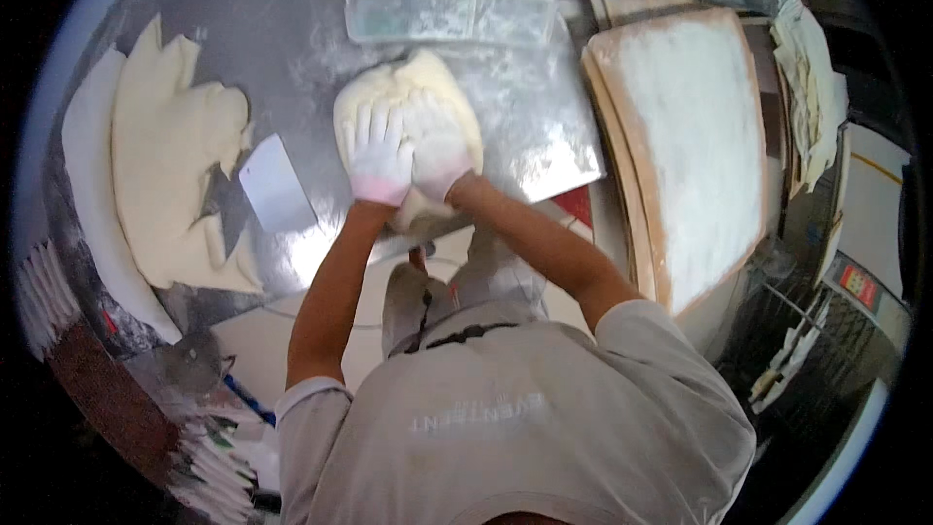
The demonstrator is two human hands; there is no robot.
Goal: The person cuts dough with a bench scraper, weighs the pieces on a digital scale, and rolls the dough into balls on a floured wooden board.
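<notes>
My left hand (381,152), in a white glove with a pink cuff, lies palm down with fingers extended on a thick lump of pale dough (415,71) at the table's middle. Beside it my right hand (436,149), gloved alike, presses flat on the same dough, fingers stretched. The dough bulges out around both hands and toward the table's near edge. A white flat plastic scraper (272,180) lies just left of the dough.
A torn dough sheet (160,194) and a long white strip (92,136) cover the left of the metal table (262,49). A clear container (447,12) sits behind the dough. Stacked flour-coated boards (685,136) fill the right, with crumpled pale sheets (807,87) beyond.
</notes>
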